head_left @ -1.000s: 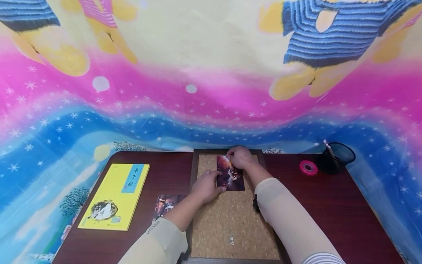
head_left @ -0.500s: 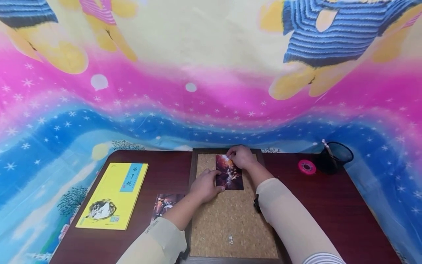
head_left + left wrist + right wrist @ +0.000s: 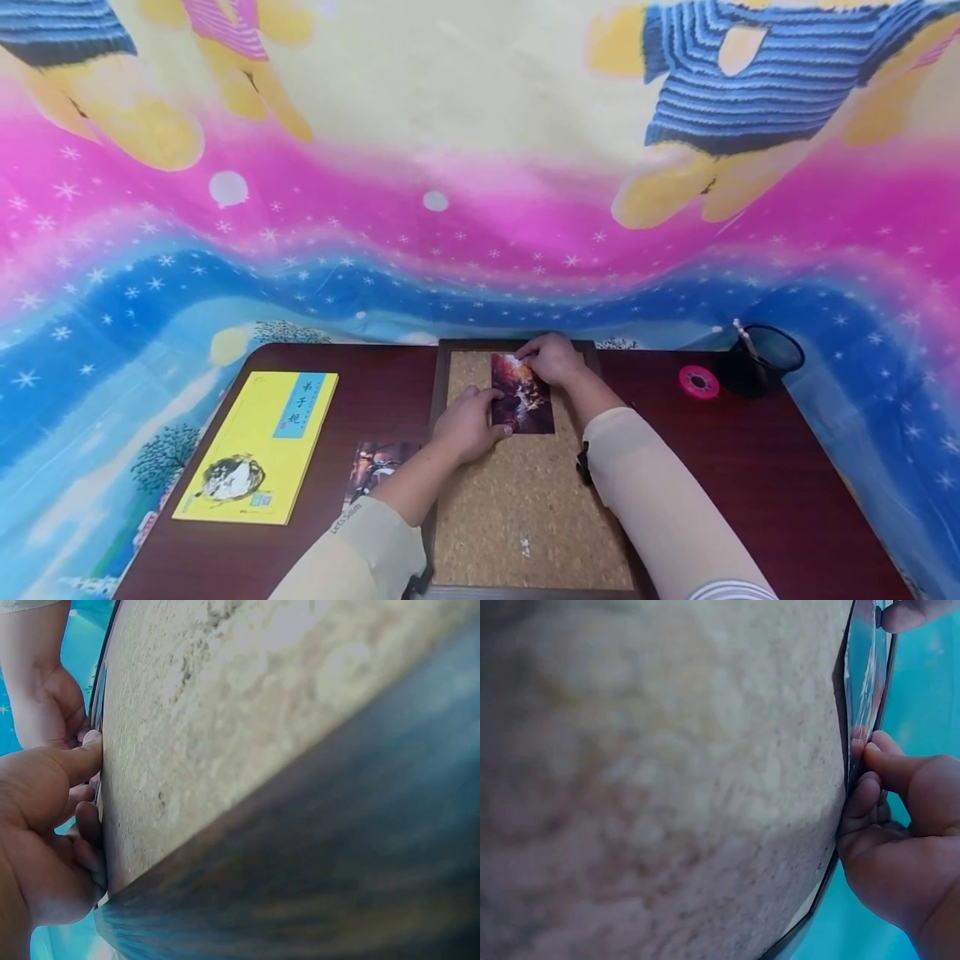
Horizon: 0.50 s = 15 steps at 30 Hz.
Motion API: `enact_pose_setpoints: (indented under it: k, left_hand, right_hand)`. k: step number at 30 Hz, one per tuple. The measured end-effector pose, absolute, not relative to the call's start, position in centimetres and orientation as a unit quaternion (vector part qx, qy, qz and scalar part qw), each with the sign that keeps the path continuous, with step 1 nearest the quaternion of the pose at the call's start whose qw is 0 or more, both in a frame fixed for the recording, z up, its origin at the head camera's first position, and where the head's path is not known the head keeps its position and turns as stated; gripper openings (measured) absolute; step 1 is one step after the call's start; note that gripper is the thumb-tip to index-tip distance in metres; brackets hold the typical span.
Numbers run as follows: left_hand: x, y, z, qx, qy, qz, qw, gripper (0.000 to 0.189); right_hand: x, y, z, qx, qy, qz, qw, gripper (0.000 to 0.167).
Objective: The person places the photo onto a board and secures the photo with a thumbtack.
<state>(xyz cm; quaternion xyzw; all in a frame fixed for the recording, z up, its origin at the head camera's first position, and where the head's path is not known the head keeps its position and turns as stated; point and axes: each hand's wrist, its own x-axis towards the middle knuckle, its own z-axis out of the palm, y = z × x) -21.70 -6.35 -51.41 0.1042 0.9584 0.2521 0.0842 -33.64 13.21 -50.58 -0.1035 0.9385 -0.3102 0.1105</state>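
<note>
A dark photo card (image 3: 522,408) with orange and white patches lies on a framed cork board (image 3: 536,500), near its far end. My left hand (image 3: 468,423) rests at the card's left side, thumb and forefinger spread and touching it. At the card's top edge, my right hand (image 3: 553,360) pinches a tiny pale thing that looks like a push pin, mostly hidden by the fingertips. The right wrist view shows the right hand (image 3: 904,817) with thumb and forefinger together at the glossy card (image 3: 861,682). In the left wrist view, the left hand (image 3: 52,817) touches the board.
Several small clear push pins (image 3: 525,547) lie on the near cork. A second photo card (image 3: 378,467) is left of the board, partly behind my left forearm, with a yellow book (image 3: 255,450) beyond. At right are a pink tape roll (image 3: 699,382) and black mesh pen holder (image 3: 753,371).
Both hands keep their places on the card. The right fingertips shift very slightly at its top edge; the view itself sways a little.
</note>
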Motion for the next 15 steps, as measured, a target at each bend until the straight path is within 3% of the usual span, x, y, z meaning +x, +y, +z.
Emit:
enact_pose_setpoints:
  k: [15]
  left_hand:
    - [-21.63,-6.37,-50.86,0.125,0.953,0.262,0.083,0.061]
  right_hand:
    - [-33.18,13.62,-50.43,-0.084,0.934,-0.325,0.121,0.022]
